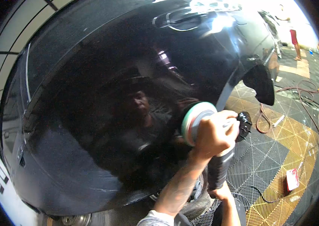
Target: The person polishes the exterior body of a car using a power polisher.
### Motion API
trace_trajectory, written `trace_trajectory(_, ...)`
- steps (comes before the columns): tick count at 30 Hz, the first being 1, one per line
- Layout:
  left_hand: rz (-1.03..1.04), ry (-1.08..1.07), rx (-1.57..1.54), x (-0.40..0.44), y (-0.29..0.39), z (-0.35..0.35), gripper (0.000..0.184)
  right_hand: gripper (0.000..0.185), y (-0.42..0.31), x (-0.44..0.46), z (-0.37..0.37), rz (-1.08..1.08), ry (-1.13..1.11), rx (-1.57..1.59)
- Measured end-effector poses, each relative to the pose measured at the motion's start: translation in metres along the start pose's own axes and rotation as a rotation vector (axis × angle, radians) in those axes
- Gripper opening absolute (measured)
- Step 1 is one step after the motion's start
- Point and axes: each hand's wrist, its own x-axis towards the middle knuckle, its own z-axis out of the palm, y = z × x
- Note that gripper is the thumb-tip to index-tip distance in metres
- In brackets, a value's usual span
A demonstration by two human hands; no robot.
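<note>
Both my hands grip a polisher whose round pad (199,122), edged in green, lies against the glossy black car body panel (103,105). My left hand (216,133) wraps over the head of the machine, just behind the pad. Lower down, my right hand (221,193) is closed round the end of the polisher's dark handle (219,169), partly hidden by it. Dull, hazy marks show on the lower left of the panel, while its middle mirrors a person.
A wheel (197,207) sits beneath the car, near my left forearm. Grey and yellow floor tiles (257,158) spread to the right, with a red-and-white box (292,179), a black cable (266,199) and a brown hose (263,124) on them. Another person (294,37) stands far back.
</note>
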Motion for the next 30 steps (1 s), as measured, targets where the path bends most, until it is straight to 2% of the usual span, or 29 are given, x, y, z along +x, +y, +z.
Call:
trace_trajectory(2,-0.114,-0.092,-0.04,0.011,0.006,0.001,0.014,0.036,0.001,0.001,0.005,-0.145,-0.001,0.112)
trace_trajectory(4,-0.107,-0.099,-0.012,0.012,0.007,-0.01,0.015,0.034,-0.026,-0.013,0.014,-0.082,0.026,0.067)
trace_trajectory(6,-0.112,-0.031,-0.039,0.005,0.014,-0.03,0.015,0.036,-0.018,-0.008,0.026,-0.105,-0.004,0.048)
trace_trajectory(8,0.051,-0.075,0.145,-0.004,0.025,-0.067,0.016,0.041,-0.004,-0.007,0.044,-0.171,0.036,-0.05)
trace_trajectory(9,0.047,-0.076,0.154,-0.008,0.032,-0.085,0.016,0.045,-0.004,-0.009,0.054,-0.216,0.091,-0.138)
trace_trajectory(12,0.09,-0.051,0.182,-0.021,0.043,-0.135,0.016,0.036,-0.024,-0.018,0.087,-0.241,-0.055,-0.09)
trace_trajectory(13,0.073,-0.041,0.216,-0.025,0.053,-0.15,0.014,0.034,-0.032,-0.021,0.097,-0.256,-0.092,-0.09)
trace_trajectory(14,-0.078,0.012,0.13,-0.032,0.058,-0.161,0.015,0.032,-0.04,-0.026,0.106,-0.237,-0.128,-0.084)
trace_trajectory(16,-0.135,0.013,0.18,-0.045,0.067,-0.19,0.023,0.032,-0.043,-0.03,0.124,-0.184,-0.202,-0.107)
trace_trajectory(19,-0.129,0.11,0.291,-0.068,0.075,-0.232,0.025,0.036,-0.047,-0.035,0.148,-0.245,-0.258,-0.209)
trace_trajectory(20,-0.133,0.146,0.365,-0.079,0.079,-0.244,0.025,0.042,-0.058,-0.038,0.152,-0.176,-0.3,-0.226)
trace_trajectory(23,-0.125,0.346,0.462,-0.115,0.092,-0.279,0.026,0.054,-0.055,-0.028,0.163,-0.371,-0.392,-0.267)
trace_trajectory(24,-0.098,0.394,0.491,-0.13,0.091,-0.29,0.026,0.058,-0.062,-0.029,0.164,-0.357,-0.416,-0.315)
trace_trajectory(26,-0.144,0.648,0.455,-0.156,0.091,-0.285,0.032,0.062,-0.06,-0.027,0.168,-0.437,-0.403,-0.396)
trace_trajectory(28,-0.092,0.6,0.45,-0.171,0.09,-0.285,0.034,0.059,-0.059,-0.023,0.163,-0.393,-0.455,-0.449)
trace_trajectory(30,-0.135,0.592,0.459,-0.175,0.087,-0.273,0.034,0.058,-0.045,-0.021,0.156,-0.4,-0.447,-0.393)
